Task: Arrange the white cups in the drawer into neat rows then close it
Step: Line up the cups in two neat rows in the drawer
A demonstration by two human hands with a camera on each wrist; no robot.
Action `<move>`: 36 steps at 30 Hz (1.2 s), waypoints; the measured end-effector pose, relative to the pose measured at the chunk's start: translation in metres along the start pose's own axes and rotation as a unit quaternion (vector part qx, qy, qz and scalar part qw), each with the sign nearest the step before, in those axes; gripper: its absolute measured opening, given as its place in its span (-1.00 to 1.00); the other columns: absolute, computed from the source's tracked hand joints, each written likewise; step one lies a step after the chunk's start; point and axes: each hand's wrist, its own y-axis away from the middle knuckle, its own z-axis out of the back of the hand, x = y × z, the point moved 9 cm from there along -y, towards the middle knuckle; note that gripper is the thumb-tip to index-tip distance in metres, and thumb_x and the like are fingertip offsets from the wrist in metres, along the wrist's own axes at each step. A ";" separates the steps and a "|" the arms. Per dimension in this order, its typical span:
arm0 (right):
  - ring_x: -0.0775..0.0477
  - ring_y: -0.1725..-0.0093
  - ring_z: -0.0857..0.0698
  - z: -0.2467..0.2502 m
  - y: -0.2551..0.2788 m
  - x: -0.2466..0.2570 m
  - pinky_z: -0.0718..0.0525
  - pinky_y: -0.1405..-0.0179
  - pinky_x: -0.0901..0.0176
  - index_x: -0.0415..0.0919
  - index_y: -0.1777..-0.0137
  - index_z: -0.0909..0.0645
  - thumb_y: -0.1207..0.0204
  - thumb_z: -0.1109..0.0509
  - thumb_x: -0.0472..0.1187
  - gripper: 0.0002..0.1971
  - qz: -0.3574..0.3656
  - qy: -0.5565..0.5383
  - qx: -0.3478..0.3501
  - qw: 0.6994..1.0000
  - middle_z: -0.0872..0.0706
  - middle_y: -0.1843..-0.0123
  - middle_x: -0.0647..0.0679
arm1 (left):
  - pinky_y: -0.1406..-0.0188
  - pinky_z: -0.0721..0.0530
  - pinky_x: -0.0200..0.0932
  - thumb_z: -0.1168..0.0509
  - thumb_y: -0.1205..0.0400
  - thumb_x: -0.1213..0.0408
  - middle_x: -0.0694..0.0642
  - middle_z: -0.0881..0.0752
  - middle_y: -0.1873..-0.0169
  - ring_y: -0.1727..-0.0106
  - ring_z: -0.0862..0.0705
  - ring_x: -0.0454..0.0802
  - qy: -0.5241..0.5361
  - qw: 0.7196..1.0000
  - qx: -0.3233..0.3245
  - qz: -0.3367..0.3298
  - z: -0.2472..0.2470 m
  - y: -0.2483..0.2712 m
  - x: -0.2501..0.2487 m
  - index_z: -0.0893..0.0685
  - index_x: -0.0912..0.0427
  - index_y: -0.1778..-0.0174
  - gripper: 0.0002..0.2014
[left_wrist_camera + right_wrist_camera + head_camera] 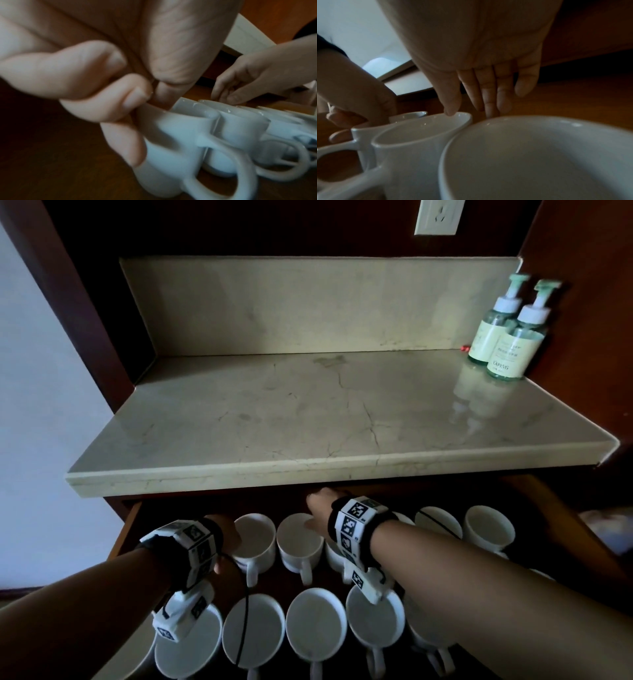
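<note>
Drawer (132,520): cups in two rows; left hand (96,86) grips end cup (171,146); right hand (481,75) open.

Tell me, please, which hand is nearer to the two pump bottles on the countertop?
The right. The right hand reaches over the back row of cups in the drawer, below and left of the pump bottles. The left hand grips a cup farther left.

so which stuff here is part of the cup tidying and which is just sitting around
Part of the job:
- white cups
- drawer
- left hand, on the back row's end cup
- right hand, fingers straight

Just there:
- two pump bottles
- marble counter
- wall socket
</note>
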 end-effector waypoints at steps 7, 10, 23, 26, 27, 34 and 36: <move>-0.31 -0.14 -0.70 0.007 0.026 -0.055 -0.57 0.04 0.10 -0.29 -0.17 -0.61 -0.62 -0.32 -0.02 -0.67 -0.007 0.000 -0.034 0.999 -0.67 -0.15 -0.28 | -0.12 -0.68 -0.06 -0.16 -0.64 0.09 0.10 -0.74 -0.18 -0.23 -0.72 0.10 -0.190 0.968 -0.158 -0.051 0.035 0.029 -0.040 -0.68 0.11 -0.24 -0.65; -0.24 0.04 -0.69 0.007 0.036 -0.085 -0.58 0.11 0.11 -0.30 -0.09 -0.62 -0.60 -0.36 -0.09 -0.74 -0.026 0.001 -0.016 1.000 -0.69 -0.04 -0.26 | -0.07 -0.66 -0.08 -0.15 -0.65 0.00 0.11 -0.74 -0.16 -0.20 -0.72 0.13 -0.167 0.961 -0.187 -0.120 0.037 0.042 -0.077 -0.69 0.10 -0.19 -0.65; -0.22 -0.29 -0.67 -0.046 0.054 -0.220 -0.61 -0.14 0.11 -0.31 -0.34 -0.59 -0.63 -0.28 -0.30 -0.69 -0.156 0.027 0.060 0.986 -0.66 -0.31 -0.25 | -0.27 -0.63 -0.01 -0.23 -0.63 0.05 0.17 -0.53 -0.39 -0.36 -0.60 0.17 -0.163 0.961 -0.144 -0.172 0.004 0.018 -0.141 -0.55 0.13 -0.39 -0.58; -0.21 -0.22 -0.70 -0.048 0.063 -0.246 -0.66 -0.14 0.09 -0.23 -0.27 -0.63 -0.57 -0.31 -0.31 -0.71 -0.183 0.023 0.040 0.982 -0.69 -0.26 -0.19 | -0.28 -0.64 -0.01 -0.24 -0.65 0.12 0.15 -0.58 -0.37 -0.36 -0.61 0.17 -0.166 0.960 -0.146 -0.171 0.001 0.017 -0.147 -0.60 0.12 -0.35 -0.63; -0.21 -0.18 -0.72 -0.048 0.065 -0.256 -0.69 -0.15 0.03 -0.20 -0.22 -0.65 -0.51 -0.34 -0.31 -0.72 -0.192 0.020 0.021 0.981 -0.71 -0.22 -0.18 | -0.27 -0.65 -0.01 -0.23 -0.65 0.17 0.15 -0.60 -0.35 -0.35 -0.62 0.17 -0.171 0.959 -0.145 -0.172 0.000 0.018 -0.149 -0.61 0.12 -0.33 -0.66; -0.25 -0.39 -0.59 -0.055 0.096 -0.304 -0.53 -0.32 0.03 -0.34 -0.41 -0.52 -0.68 -0.22 -0.31 -0.67 -0.274 0.001 0.031 0.961 -0.58 -0.40 -0.27 | -0.18 -0.69 -0.04 -0.19 -0.61 0.35 0.07 -0.70 -0.22 -0.25 -0.69 0.13 -0.193 0.959 -0.124 -0.168 -0.009 0.020 -0.165 -0.67 0.00 -0.25 -0.66; -0.31 -0.42 -0.55 -0.064 0.093 -0.315 -0.52 -0.34 -0.01 -0.38 -0.43 -0.50 -0.66 -0.27 -0.28 -0.63 -0.290 0.000 0.060 0.955 -0.56 -0.42 -0.31 | -0.18 -0.69 -0.05 -0.20 -0.62 0.32 0.06 -0.68 -0.24 -0.25 -0.69 0.12 -0.198 0.960 -0.118 -0.157 -0.011 0.018 -0.165 -0.66 -0.03 -0.27 -0.67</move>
